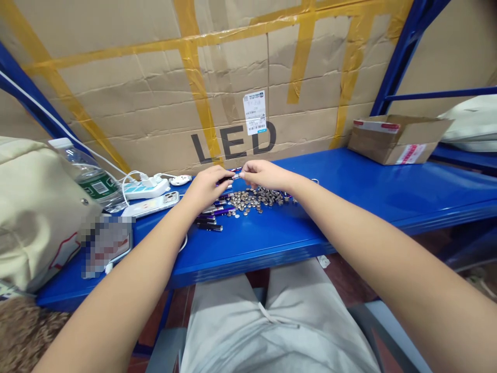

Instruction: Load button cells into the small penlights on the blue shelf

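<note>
Head view looks down on two bare arms that meet over a blue shelf (349,186). The left hand (207,187) has its fingers curled tight around a small purple pen (228,180), which lies level between both hands, just above the far edge of the pile. The right hand (264,175) pinches the pen's pale right end with thumb and fingertips drawn close together. Most of the pen is hidden inside the left fist, so its shape is hard to make out. Just near the hands lies a pile of small silver discs (252,199), too small to tell apart, and left of it is a row of more purple pens (212,217). At the far right a small cardboard box (396,137) sits with its flaps down, its contents unseen. On the left stand a water bottle (91,176), partly behind a cloth bag (34,207), a white power strip (145,189) and a phone (153,204).
</note>
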`<state>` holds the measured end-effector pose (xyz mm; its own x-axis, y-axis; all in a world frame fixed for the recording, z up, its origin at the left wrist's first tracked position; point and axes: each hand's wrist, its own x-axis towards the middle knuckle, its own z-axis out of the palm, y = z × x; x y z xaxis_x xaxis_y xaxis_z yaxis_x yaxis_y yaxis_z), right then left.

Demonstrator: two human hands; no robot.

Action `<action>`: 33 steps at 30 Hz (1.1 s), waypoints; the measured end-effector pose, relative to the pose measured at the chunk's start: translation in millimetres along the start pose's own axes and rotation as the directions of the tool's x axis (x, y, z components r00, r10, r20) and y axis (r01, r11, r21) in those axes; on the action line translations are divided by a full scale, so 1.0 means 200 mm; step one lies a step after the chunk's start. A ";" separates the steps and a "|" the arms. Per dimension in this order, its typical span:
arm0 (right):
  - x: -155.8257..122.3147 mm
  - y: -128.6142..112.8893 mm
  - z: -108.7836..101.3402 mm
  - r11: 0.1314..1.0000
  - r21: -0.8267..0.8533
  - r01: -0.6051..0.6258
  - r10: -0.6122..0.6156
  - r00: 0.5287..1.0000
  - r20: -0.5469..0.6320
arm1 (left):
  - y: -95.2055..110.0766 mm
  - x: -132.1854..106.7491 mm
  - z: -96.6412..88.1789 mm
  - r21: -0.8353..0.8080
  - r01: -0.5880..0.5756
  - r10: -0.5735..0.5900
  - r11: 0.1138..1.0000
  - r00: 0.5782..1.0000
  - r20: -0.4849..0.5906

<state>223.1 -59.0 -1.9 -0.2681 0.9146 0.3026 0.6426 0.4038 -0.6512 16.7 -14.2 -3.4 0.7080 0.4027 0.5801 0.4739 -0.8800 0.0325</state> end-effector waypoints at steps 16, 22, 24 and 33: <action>0.01 -0.03 0.04 0.978 -0.177 0.111 -0.132 0.985 -0.114 | 0.04 -0.01 -0.01 -0.056 0.032 -0.035 0.998 0.998 -0.045; 0.00 -0.03 0.03 0.951 0.300 -0.070 0.061 0.997 0.039 | 0.07 -0.01 -0.02 0.201 -0.025 0.037 0.979 0.998 -0.059; 0.01 -0.03 0.03 0.951 0.298 -0.081 0.070 0.996 0.046 | 0.07 -0.01 -0.02 0.201 -0.022 0.033 0.979 0.998 -0.055; 0.01 0.05 -0.13 0.886 -0.446 -0.124 0.037 0.979 -0.199 | 0.00 0.01 0.01 0.094 0.047 -0.049 0.994 0.999 0.016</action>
<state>248.0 -53.9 9.9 -0.0958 0.9068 0.4105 0.9231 0.2352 -0.3042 19.6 -12.4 -3.3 0.6921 0.4492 0.5650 0.5539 -0.8324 -0.0168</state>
